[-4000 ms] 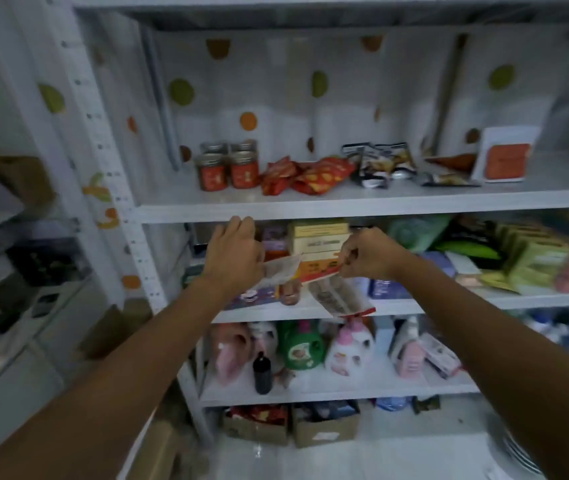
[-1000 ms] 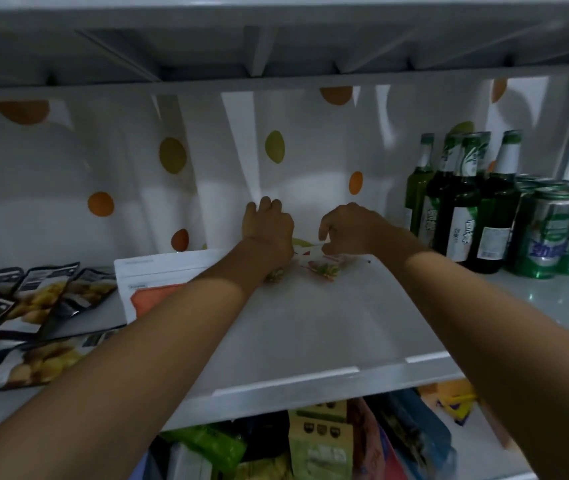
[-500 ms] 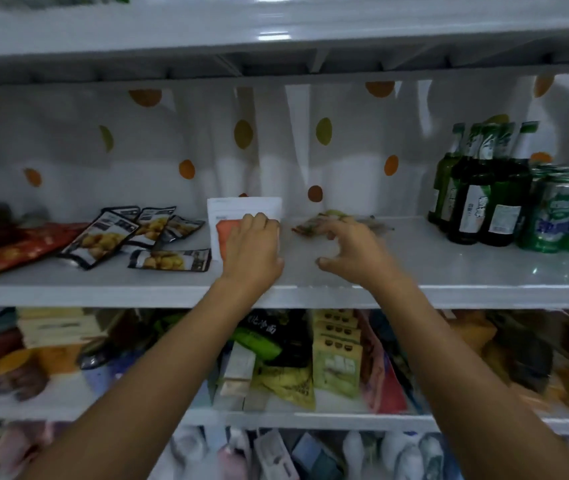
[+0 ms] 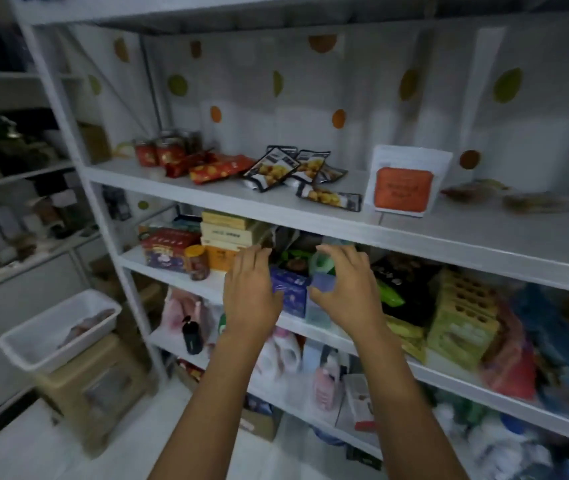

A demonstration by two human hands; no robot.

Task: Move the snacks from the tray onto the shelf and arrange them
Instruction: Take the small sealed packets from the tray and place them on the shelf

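L hand [image 4: 252,292] & R hand [image 4: 345,289] hang in front of the mid shelf level, fingers apart and loose, holding nothing. Low on the left, the tray [image 4: 34,344] on a stool [image 4: 96,382] has a few packets [image 4: 86,329] left in it, so the job isn't done. Farther up, the shelf [image 4: 310,216] already carries red packs [image 4: 220,169], black packs [image 4: 272,169], a white pouch [image 4: 404,183] and clear packs [image 4: 539,202] lying loosely. Approx. most are moved; tidying remains.

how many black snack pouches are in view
4 black pouches: left, middle, tucked behind on the right, one flat in front. They overlap, so more may be hidden.
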